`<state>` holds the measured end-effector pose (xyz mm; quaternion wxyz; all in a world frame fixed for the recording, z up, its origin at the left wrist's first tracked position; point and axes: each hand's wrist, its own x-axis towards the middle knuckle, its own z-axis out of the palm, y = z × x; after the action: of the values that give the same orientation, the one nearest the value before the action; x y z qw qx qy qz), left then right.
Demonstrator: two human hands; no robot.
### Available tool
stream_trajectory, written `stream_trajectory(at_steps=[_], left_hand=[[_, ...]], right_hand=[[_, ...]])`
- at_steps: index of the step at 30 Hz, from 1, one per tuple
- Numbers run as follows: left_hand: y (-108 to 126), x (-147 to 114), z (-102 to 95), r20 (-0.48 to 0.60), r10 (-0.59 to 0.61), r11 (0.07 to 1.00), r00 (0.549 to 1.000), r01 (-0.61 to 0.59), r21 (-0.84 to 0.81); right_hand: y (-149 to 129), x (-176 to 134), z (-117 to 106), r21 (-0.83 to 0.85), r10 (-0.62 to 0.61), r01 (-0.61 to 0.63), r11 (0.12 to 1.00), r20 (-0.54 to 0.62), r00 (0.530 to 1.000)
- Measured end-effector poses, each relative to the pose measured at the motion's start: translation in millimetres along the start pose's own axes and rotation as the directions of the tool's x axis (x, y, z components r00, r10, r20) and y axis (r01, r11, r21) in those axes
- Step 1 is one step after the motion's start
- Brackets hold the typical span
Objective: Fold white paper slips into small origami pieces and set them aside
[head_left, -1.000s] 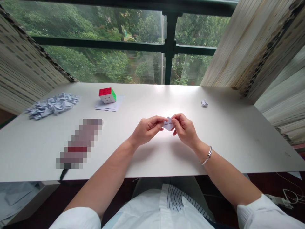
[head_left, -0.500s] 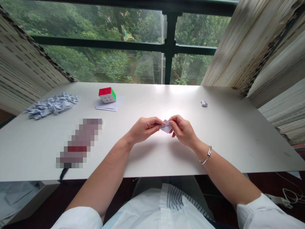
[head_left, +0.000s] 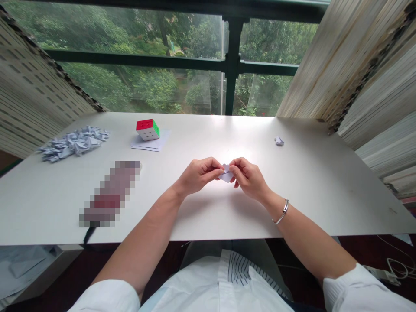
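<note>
A small folded piece of white paper (head_left: pixel 226 177) is held just above the middle of the table. My left hand (head_left: pixel 202 174) pinches its left side between thumb and fingers. On the right side, my right hand (head_left: pixel 247 174) grips it the same way, with a silver bangle on that wrist. The fingertips cover the paper's side edges, so only its centre and lower point show. Both hands are close together, over the white table (head_left: pixel 208 216).
At the back left lies a heap of folded paper pieces (head_left: pixel 76 143). A puzzle cube (head_left: pixel 147 130) rests on white paper sheets (head_left: pixel 146 146). A blurred-out object with a strap (head_left: pixel 110 195) lies left of my arm. One small folded paper (head_left: pixel 279 141) sits at the right.
My fingers have shifted slightly on the paper, and the right fingertips are a little nearer the left ones. Both hands still hold it. The view has moved slightly.
</note>
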<state>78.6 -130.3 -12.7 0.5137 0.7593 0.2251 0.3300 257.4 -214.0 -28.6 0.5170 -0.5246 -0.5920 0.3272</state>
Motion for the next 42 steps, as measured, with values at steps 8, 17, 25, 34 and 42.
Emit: stream_trajectory(at_steps=[8,17,25,34,42], left_hand=[[0.2,0.8,-0.2,-0.003,0.004,1.0,1.0,-0.004,-0.023],[-1.9,0.9,3.7,-0.05,-0.033,0.996,0.998,0.028,-0.084],[2.9,2.9,5.2,-0.094,-0.115,0.963,0.989,0.087,-0.257],[5.2,3.7,16.9,-0.213,-0.208,0.931,0.955,0.126,-0.343],[-4.4,3.9,29.8,-0.349,-0.136,0.949,0.927,0.021,-0.315]], right_hand=[[0.0,-0.7,0.7,0.003,0.012,-0.012,1.0,0.013,1.0],[-0.2,-0.4,2.3,0.013,0.013,-0.013,1.0,0.005,1.0],[-0.9,0.1,1.0,0.021,0.028,-0.027,0.999,-0.077,0.997],[-1.8,-0.5,2.2,-0.058,-0.014,0.007,0.998,-0.111,0.994],[0.3,-0.8,7.1,-0.109,-0.008,-0.007,0.994,-0.129,0.992]])
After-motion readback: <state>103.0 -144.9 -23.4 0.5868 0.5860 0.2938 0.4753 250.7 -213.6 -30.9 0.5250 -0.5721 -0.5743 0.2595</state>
